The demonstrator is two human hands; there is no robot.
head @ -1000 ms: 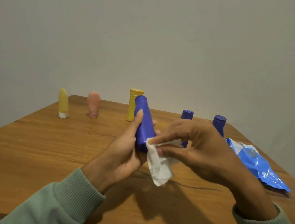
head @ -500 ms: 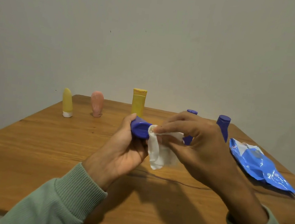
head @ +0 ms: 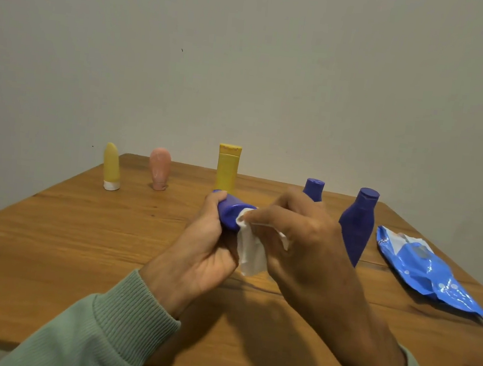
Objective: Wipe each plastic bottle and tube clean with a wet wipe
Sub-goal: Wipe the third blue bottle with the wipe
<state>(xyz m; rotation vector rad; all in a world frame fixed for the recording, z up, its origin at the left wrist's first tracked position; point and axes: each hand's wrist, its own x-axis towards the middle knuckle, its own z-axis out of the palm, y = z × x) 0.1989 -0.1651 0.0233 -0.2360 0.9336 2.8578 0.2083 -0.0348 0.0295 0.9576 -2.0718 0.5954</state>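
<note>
View from a head-worn camera, looking down at a wooden counter point(head: 77, 239) set against a plain pale wall. Two hands in pale green sleeves meet over the middle of the counter. The left hand point(head: 205, 248) grasps a held blue bottle point(head: 232, 213), its fingers point(head: 217, 198) curled round the body so that the bottle lies tipped on its side with one end towards the right hand. The right hand point(head: 302, 250) pinches a white wet wipe point(head: 251, 253) between thumb and fingertips and presses it against that end, while the rest of the wipe hangs loose below. Five more containers stand upright along the far edge. A small yellow tube point(head: 111, 165) stands near the far left corner, with a pink tube point(head: 160, 167) just beside it. A yellow bottle point(head: 228, 167) is at the middle, a partly hidden blue bottle point(head: 313, 188) shows behind the right hand, and a tall blue bottle point(head: 357, 223) stands further right. A crumpled blue wipes pack point(head: 426, 270) lies by the right edge, its opening showing white. The task appears to be underway, with one bottle being wiped at this moment. Nothing visible shows which of the five standing containers are already clean, so how many remain cannot be told. At most five are left after this one.
</note>
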